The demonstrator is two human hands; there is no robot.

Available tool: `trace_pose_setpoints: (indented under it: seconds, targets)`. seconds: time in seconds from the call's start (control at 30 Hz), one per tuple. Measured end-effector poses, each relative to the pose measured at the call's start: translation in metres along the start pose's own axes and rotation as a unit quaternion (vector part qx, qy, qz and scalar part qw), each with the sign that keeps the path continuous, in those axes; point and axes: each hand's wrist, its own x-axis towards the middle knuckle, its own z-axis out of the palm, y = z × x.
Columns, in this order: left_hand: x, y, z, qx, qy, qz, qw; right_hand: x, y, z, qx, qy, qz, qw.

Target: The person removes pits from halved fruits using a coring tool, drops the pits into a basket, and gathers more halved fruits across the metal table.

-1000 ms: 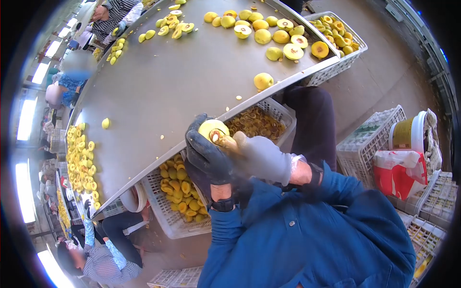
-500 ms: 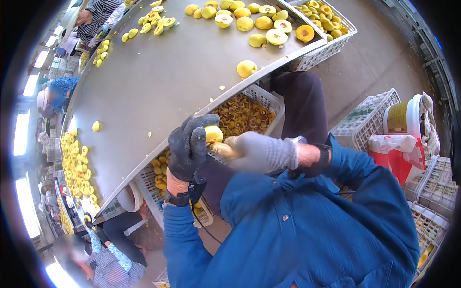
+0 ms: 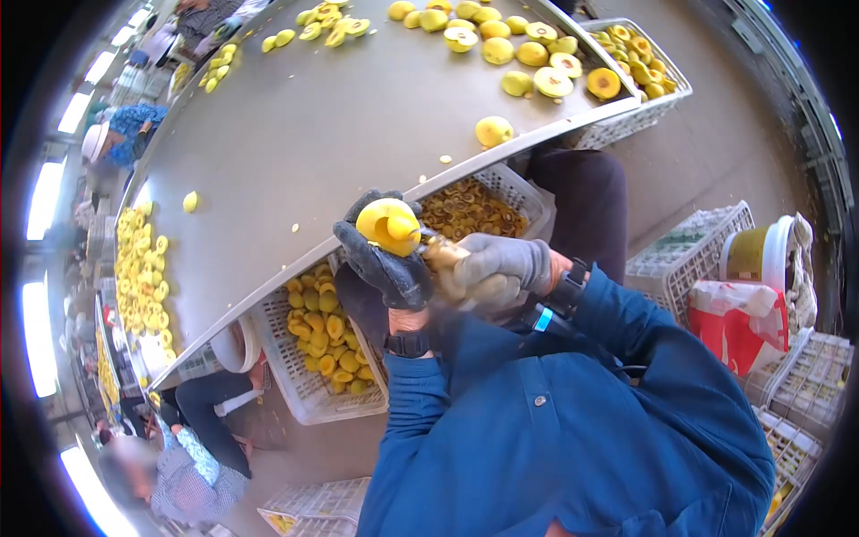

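Observation:
My left hand (image 3: pixel 386 259), in a dark glove, holds a yellow fruit half (image 3: pixel 390 225) with its hollowed cut face turned up. My right hand (image 3: pixel 501 267), in a grey glove, is closed around the pale handle of a tool (image 3: pixel 440 254), whose metal end is close to the fruit's right side. Both hands are just off the edge of the metal table (image 3: pixel 295 170). Beneath them, one crate (image 3: pixel 528 199) holds brown-yellow scraps and another crate (image 3: pixel 309 407) holds hollowed yellow halves.
Fruit halves (image 3: pixel 143 286) are piled at the table's left edge, and more fruit (image 3: pixel 497 50) lies at its far side. A filled crate (image 3: pixel 662 107) stands beyond the right corner. Crates, a bucket (image 3: pixel 747 253) and a red bag (image 3: pixel 729 327) stand at right. Co-workers sit at left.
The fruit half now shows its hollow centre, and my left hand has opened out from around it. The tool has drawn back to the fruit's right side. The camera view has shifted.

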Motion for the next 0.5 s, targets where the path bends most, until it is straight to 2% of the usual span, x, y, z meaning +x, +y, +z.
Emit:
trace_pose_setpoints:
  seconds: [0.03,0.07,0.1,0.13,0.2,0.27,0.33,0.4,0.43,0.5]
  targets:
    - [0.001,0.006,-0.005,0.012,0.000,0.011,1.000,0.008,0.009,-0.016,-0.171,0.142,-0.038,0.974]
    - [0.000,0.012,-0.011,0.023,0.001,0.021,1.000,0.016,0.018,-0.031,-0.396,0.249,-0.087,0.880]
    - [0.000,0.017,-0.019,0.068,-0.005,0.048,0.996,0.014,0.018,-0.036,-0.756,0.338,-0.025,0.560]
    - [-0.004,0.021,-0.029,0.115,-0.013,0.071,0.991,0.013,0.027,-0.052,-0.772,0.373,-0.032,0.514]
    - [-0.008,0.028,-0.046,0.224,0.006,0.113,0.968,0.009,0.036,-0.079,-0.689,0.376,-0.109,0.611]
    - [-0.020,0.040,-0.067,0.342,0.059,0.154,0.925,0.009,0.030,-0.060,-0.696,0.406,-0.072,0.588]
    - [-0.023,0.048,-0.088,0.438,0.101,0.202,0.870,0.009,0.037,-0.076,-0.739,0.386,-0.044,0.550]
    - [0.031,0.024,-0.205,0.325,0.139,0.169,0.920,0.005,0.041,-0.082,-0.743,0.374,-0.027,0.555]
    - [0.048,0.024,-0.255,0.466,0.157,0.155,0.857,0.004,0.042,-0.080,-0.729,0.383,-0.032,0.566]
    - [0.057,0.036,-0.286,0.650,0.166,0.171,0.722,-0.003,0.043,-0.081,-0.715,0.381,-0.034,0.585]
